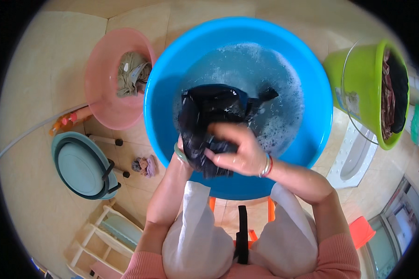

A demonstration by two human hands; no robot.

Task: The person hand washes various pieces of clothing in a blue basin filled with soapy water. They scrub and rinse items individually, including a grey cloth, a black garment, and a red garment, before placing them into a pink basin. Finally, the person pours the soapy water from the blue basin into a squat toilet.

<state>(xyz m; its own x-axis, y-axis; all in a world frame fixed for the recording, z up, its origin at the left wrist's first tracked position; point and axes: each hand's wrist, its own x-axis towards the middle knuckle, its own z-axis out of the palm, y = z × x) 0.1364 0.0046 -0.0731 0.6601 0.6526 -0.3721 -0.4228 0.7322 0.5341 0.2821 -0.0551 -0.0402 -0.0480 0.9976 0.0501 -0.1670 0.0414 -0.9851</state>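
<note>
Garment: a wet black garment [209, 121] hangs over the near rim of the blue basin [312, 83], its long axis running near to far; the far end trails into the suds.
Right hand: the right hand [235, 149] lies closed over the near bunch, gripping it.
Left hand: the left hand [184, 149] is mostly hidden under the cloth; grip cannot be told.
Room: open soapy water to the far right; pink basin [102, 93] at left, green bucket [358, 79] at right.

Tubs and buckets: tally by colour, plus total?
Blue tub: 1
Pink tub: 1
Teal tub: 1
Green bucket: 1
Total: 4
</note>
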